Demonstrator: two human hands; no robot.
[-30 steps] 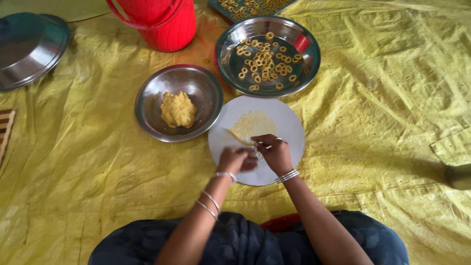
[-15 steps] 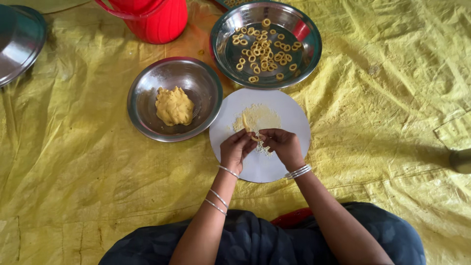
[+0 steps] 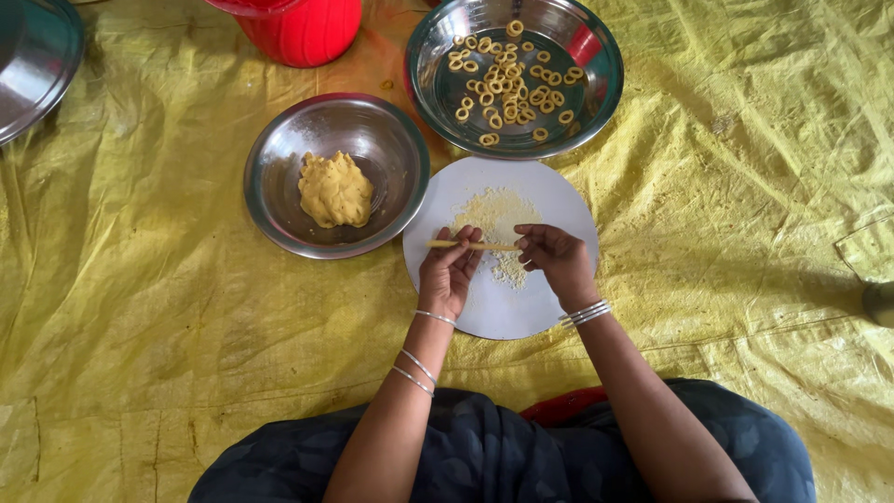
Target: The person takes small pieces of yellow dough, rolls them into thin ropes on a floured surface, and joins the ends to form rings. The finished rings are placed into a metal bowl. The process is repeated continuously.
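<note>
Covering the whole floor was a wrinkled yellow sheet (image 3: 186, 307), glossy like plastic; no walls in view. On it: a white round board (image 3: 521, 312) dusted with yellow flour in the middle, a steel bowl (image 3: 279, 200) just left of it with a lump of yellow dough (image 3: 334, 189) inside, and a steel plate (image 3: 596, 102) touching the board's far edge, loaded with small dough rings (image 3: 507, 79). A red bucket (image 3: 303, 33) sat at the top edge, and part of another steel dish (image 3: 33, 65) at top left, well apart from the rest.

The person sat at the near edge in dark clothing (image 3: 503, 447), both forearms reaching forward and converging over the board. Thin bangles were on both wrists.

Left hand (image 3: 449, 270) was over the board's left side, palm down, fingers curled narrow, fingertips pinching the left part of a thin dough strand (image 3: 473, 246). Right hand (image 3: 557, 259) sat just opposite, fingers curled in, tips closed on the strand's right end. The strand ran roughly level between the two hands, over the floured patch. Couldn't tell whether it touched the board or was lifted just clear of it.
</note>
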